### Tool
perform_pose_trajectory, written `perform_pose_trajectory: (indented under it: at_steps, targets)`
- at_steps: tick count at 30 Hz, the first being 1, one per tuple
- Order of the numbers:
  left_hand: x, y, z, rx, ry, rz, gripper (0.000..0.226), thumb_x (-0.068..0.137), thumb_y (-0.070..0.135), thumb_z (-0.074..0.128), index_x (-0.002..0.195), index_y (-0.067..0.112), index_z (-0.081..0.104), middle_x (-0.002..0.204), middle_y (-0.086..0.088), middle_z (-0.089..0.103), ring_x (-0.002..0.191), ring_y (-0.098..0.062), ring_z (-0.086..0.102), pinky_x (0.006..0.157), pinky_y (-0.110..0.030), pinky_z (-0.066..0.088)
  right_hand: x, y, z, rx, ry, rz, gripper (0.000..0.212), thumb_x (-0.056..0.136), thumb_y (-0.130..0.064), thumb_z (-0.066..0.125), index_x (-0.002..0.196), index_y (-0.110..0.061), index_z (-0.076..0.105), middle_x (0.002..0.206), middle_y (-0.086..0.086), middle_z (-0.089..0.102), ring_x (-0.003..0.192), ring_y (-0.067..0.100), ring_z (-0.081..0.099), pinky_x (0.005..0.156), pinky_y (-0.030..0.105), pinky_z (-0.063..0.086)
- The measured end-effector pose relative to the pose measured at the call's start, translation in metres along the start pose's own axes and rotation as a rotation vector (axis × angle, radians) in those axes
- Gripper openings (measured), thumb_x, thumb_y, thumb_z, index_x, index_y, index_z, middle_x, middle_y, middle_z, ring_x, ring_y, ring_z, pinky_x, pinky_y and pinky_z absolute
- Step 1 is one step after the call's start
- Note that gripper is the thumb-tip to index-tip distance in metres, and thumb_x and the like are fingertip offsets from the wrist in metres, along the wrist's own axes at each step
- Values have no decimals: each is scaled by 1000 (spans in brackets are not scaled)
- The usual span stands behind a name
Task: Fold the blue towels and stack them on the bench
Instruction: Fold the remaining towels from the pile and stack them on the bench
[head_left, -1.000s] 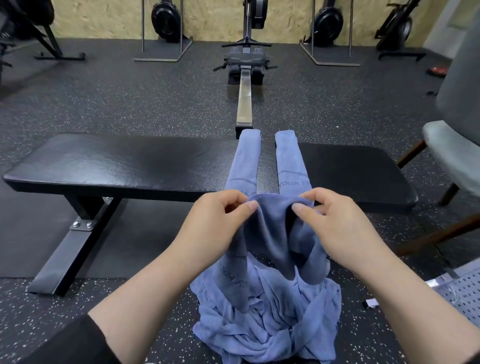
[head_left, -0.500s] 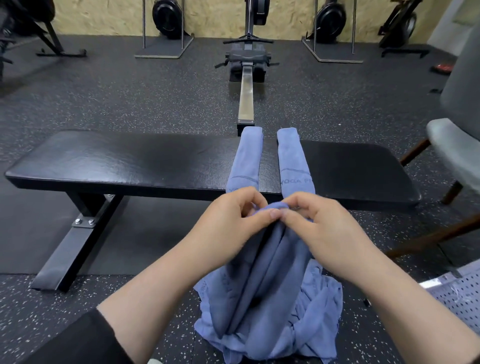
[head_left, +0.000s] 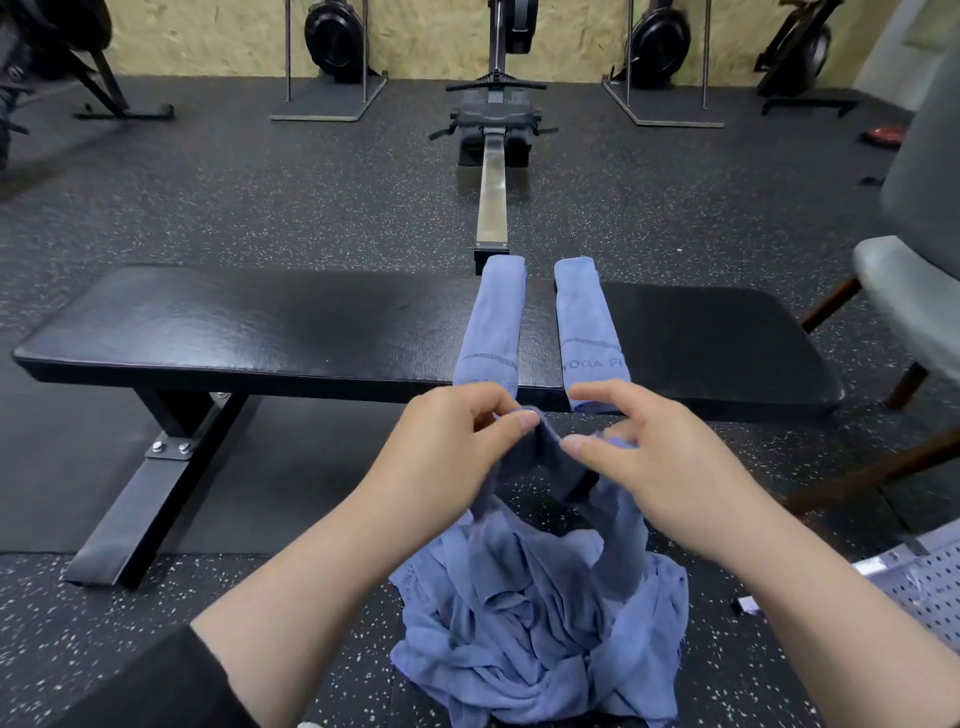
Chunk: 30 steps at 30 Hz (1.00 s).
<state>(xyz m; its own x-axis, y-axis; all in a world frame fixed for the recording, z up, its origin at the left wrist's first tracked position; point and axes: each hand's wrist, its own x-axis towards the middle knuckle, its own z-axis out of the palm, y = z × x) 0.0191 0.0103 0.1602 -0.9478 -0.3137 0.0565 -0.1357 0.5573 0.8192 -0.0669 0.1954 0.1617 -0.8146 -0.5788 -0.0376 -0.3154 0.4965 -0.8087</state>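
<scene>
Head view: the left hand (head_left: 457, 447) and right hand (head_left: 649, 457), pinched together half a second ago, are now drawing apart, each pinching the edge of a blue towel (head_left: 545, 452) at 6 o'clock, above the heap (head_left: 535, 623) on the floor. This looks like finding corners to fold. Two folded towels (head_left: 491, 322) lie across the bench (head_left: 260, 327) at 12 o'clock.

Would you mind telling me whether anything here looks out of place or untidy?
Yes: the crumpled blue towels lie heaped on the gym floor rather than on the bench. The two folded towels lie side by side with a gap, not stacked, their near ends overhanging the edge.
</scene>
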Motion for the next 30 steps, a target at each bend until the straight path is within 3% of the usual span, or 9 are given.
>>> perform_pose_trajectory:
  at_steps: [3, 6, 10, 16, 18, 22, 25, 28, 30]
  targets:
    - [-2, 2, 4, 0, -75, 29, 22, 95, 33, 68, 74, 25, 70, 56, 9, 58, 52, -2, 44, 53, -15, 35, -3, -5, 7, -41, -75, -71, 37, 93, -30, 72, 124, -46, 60, 47, -10, 36, 46, 7, 36, 49, 16, 31]
    - [-1, 0, 6, 1, -103, 61, 20, 93, 34, 70, 75, 24, 70, 57, 10, 52, 54, -3, 40, 53, -19, 33, -2, -1, 15, -71, -88, -97, 13, 95, -29, 66, 101, -40, 68, 52, -10, 47, 50, 8, 41, 51, 19, 32]
    - [0, -4, 1, 6, -154, 50, 9, 90, 26, 70, 82, 27, 69, 57, 12, 54, 52, -4, 43, 50, -18, 34, 1, 1, 18, -53, -32, -83, 10, 97, -32, 62, 91, -33, 70, 79, 1, 71, 76, 20, 63, 75, 39, 52]
    - [-1, -9, -8, -58, -10, -25, 38, 97, 35, 63, 75, 4, 57, 61, 5, 43, 56, -8, 34, 52, -22, 28, 5, 7, 8, 79, 42, -3, 9, 97, -31, 66, 90, -30, 71, 75, 6, 73, 67, 17, 57, 72, 46, 52]
    - [-2, -7, -7, -244, 59, -66, 43, 97, 37, 63, 73, 2, 51, 65, -1, 42, 61, -13, 35, 56, -26, 29, 5, 9, 7, 103, 27, 56, 5, 94, -33, 69, 99, -34, 71, 71, -6, 66, 65, 4, 55, 62, 36, 45]
    - [1, -7, -3, -430, 128, -169, 47, 100, 38, 60, 78, -1, 48, 69, -5, 39, 65, -16, 34, 62, -32, 31, 4, 9, 5, 122, 56, 150, 32, 90, -23, 73, 117, -39, 69, 100, -13, 70, 90, -1, 63, 81, 22, 47]
    - [4, -10, -1, -478, 189, -218, 55, 94, 46, 62, 80, -3, 43, 72, -5, 38, 69, -20, 32, 66, -36, 30, 6, 10, 8, 318, 153, 200, 37, 86, -11, 75, 118, -31, 73, 90, -10, 69, 73, 2, 61, 70, 17, 49]
    - [8, -16, 0, -590, 221, -293, 62, 81, 59, 63, 81, 0, 46, 71, -13, 46, 66, -32, 40, 72, -40, 43, 9, 8, 5, 602, 210, 305, 24, 85, -7, 78, 107, -15, 76, 98, 11, 76, 86, 17, 69, 91, 40, 56]
    - [8, -16, 0, -533, 257, -295, 58, 85, 55, 58, 82, -2, 47, 71, -13, 44, 65, -30, 38, 70, -38, 42, 9, 7, 4, 731, 177, 334, 8, 87, -3, 74, 94, -5, 76, 91, 15, 74, 84, 21, 69, 90, 41, 54]
